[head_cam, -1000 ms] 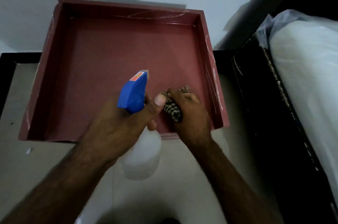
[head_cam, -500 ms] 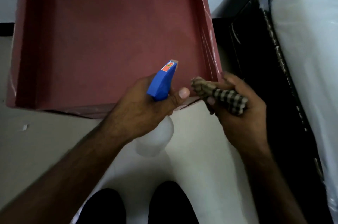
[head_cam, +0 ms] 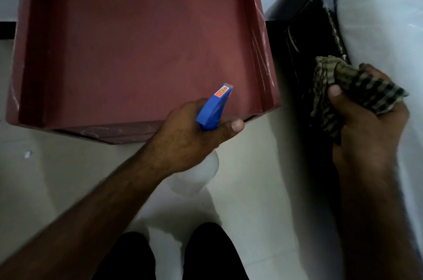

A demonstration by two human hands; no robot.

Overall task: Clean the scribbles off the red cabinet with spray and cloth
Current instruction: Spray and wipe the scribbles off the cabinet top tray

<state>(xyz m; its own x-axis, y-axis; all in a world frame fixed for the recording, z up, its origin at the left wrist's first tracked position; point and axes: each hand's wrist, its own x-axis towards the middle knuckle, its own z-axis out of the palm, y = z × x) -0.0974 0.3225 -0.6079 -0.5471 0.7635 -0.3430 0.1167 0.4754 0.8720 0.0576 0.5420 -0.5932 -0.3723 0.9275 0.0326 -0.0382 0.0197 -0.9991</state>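
- The cabinet [head_cam: 128, 50] lay open side up on the floor [head_cam: 251, 188] and filled the view from 9 to 1 o'clock. In the dim light I could not make out any scribbles on it.
- The left hand [head_cam: 183, 137] was clenched around the neck of the spray [head_cam: 214, 108], with the thumb along its side. I cannot tell if a finger lay on the trigger.
- The nozzle pointed toward 1 o'clock, over the near right corner of the cabinet.
- The right hand [head_cam: 366, 133], at 3 o'clock, grasped the bunched cloth [head_cam: 357, 87] over a dark frame [head_cam: 304, 62], well apart from the cabinet.
- One risk, as I judged it: the nozzle was near the rim, so some spray could fall on the floor and make it slippery near the feet [head_cam: 215, 252].
- Another: with the cloth so far away, the liquid could run into the corner before it was wiped.
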